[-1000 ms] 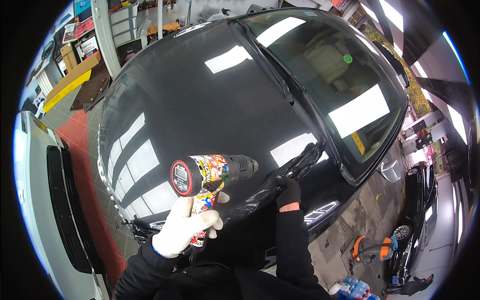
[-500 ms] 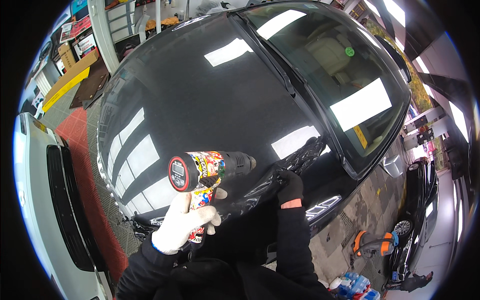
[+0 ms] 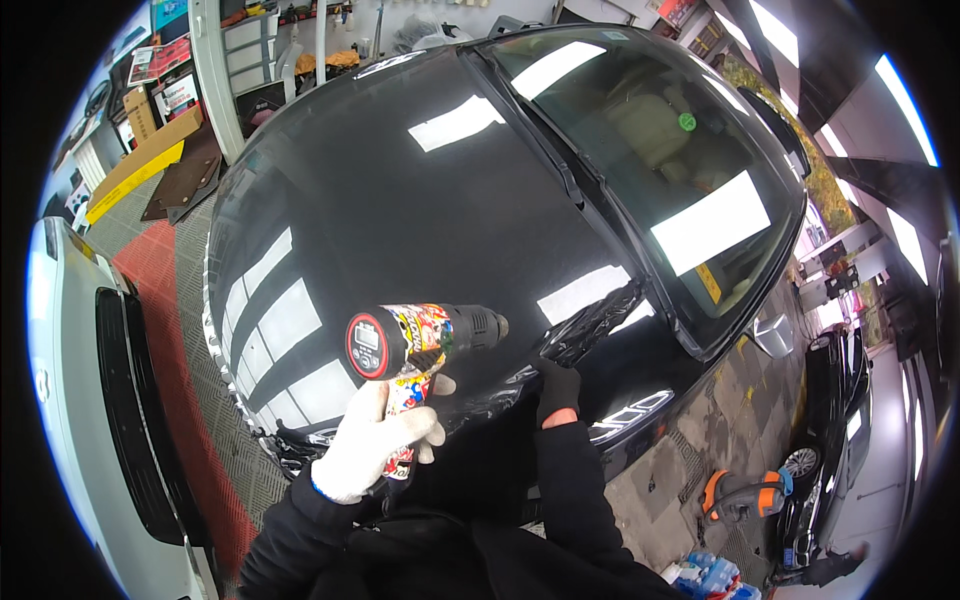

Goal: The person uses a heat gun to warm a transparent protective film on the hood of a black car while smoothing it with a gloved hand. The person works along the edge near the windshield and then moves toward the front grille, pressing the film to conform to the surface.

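My left hand (image 3: 380, 440), in a white glove, is wrapped round the handle of a heat gun (image 3: 420, 335) covered in colourful stickers, with a red-rimmed display at its back. Its nozzle points right, over the black car hood (image 3: 400, 200). My right hand (image 3: 555, 390), in a black glove, is closed on crumpled dark glossy film (image 3: 590, 325). The film runs along the hood's near side toward the windscreen, and more of it bunches at the lower left corner.
The windscreen (image 3: 640, 150) lies right of the hood. A white car (image 3: 80, 380) stands at left, near shelves and cardboard (image 3: 145, 160). An orange vacuum (image 3: 740, 495), blue bottles (image 3: 710, 575), a dark car (image 3: 815, 450) and a person in dark clothing (image 3: 830, 565) are at right.
My right hand has shifted left with the film, moving up and then back down. The heat gun has moved slightly up and right in the picture.
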A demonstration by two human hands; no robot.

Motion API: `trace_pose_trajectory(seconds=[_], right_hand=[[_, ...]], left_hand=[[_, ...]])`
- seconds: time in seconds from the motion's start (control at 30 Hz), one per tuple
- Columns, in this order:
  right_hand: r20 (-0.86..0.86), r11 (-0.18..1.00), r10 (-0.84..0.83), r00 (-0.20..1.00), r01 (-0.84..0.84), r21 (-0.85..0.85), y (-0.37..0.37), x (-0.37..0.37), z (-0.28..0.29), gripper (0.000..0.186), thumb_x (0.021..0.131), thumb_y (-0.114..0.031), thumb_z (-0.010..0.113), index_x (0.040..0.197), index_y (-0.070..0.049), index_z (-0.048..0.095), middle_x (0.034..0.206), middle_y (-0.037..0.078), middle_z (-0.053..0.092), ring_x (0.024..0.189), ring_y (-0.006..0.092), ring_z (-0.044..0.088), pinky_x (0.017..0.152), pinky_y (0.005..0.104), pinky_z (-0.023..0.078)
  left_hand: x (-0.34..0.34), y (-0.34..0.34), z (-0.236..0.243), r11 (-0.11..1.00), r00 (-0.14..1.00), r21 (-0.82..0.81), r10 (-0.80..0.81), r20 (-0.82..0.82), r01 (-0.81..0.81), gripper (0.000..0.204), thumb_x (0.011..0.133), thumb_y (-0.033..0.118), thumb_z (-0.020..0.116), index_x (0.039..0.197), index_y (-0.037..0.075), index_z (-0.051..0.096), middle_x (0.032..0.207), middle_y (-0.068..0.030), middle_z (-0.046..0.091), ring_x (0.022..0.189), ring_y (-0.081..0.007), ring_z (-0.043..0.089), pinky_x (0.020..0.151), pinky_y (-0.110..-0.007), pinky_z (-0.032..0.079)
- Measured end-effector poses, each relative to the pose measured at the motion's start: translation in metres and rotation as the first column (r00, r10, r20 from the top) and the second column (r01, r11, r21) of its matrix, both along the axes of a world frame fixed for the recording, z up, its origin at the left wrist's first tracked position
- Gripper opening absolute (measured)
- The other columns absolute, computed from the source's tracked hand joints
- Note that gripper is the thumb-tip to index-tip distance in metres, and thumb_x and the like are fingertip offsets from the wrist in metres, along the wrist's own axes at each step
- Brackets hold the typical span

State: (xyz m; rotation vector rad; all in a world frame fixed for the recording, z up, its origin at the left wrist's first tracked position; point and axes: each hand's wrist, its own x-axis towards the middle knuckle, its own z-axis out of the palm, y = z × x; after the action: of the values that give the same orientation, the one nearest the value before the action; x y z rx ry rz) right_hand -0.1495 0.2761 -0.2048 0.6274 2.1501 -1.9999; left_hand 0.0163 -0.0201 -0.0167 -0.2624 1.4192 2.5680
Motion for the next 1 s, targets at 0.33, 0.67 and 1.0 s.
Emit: trace_pose_trajectory(seconds=[0.33,0.67,1.0], right_hand=[[-0.039,0.939,-0.195,0.98,0.176,-0.295,0.002,0.006,-0.012,0.015,0.085,0.001,0.065,0.095,0.003,0.076,0.089,0.009,0.072,0.081,0.0236,0.069,0.076,0.035,0.054],[0.194,0.794,-0.216,0.957,0.287,-0.536,-0.009,0.013,0.029,0.018,0.081,0.004,0.061,0.094,0.004,0.073,0.088,0.011,0.07,0.079,0.0243,0.067,0.077,0.0328,0.055],[0.178,0.836,-0.204,0.963,0.266,-0.48,-0.002,0.013,0.028,0.005,0.082,0.001,0.065,0.083,-0.002,0.07,0.082,0.007,0.068,0.078,0.0216,0.067,0.075,0.0316,0.053]], left_hand=[[0.004,-0.002,-0.001,0.999,0.999,0.038,0.005,0.049,-0.007,0.059,0.095,0.007,0.068,0.148,-0.004,0.046,0.132,-0.0142,0.063,0.084,-0.0131,0.069,0.069,-0.028,0.061],[0.002,0.003,-0.013,0.998,0.995,0.054,0.037,0.092,-0.042,0.061,0.096,0.013,0.076,0.147,-0.004,0.048,0.134,-0.0192,0.065,0.085,-0.0176,0.073,0.067,-0.03,0.063],[0.001,-0.001,-0.018,0.997,0.992,0.057,0.048,0.121,-0.055,0.059,0.095,0.016,0.077,0.143,-0.006,0.052,0.131,-0.0183,0.067,0.084,-0.0173,0.073,0.067,-0.03,0.063]])
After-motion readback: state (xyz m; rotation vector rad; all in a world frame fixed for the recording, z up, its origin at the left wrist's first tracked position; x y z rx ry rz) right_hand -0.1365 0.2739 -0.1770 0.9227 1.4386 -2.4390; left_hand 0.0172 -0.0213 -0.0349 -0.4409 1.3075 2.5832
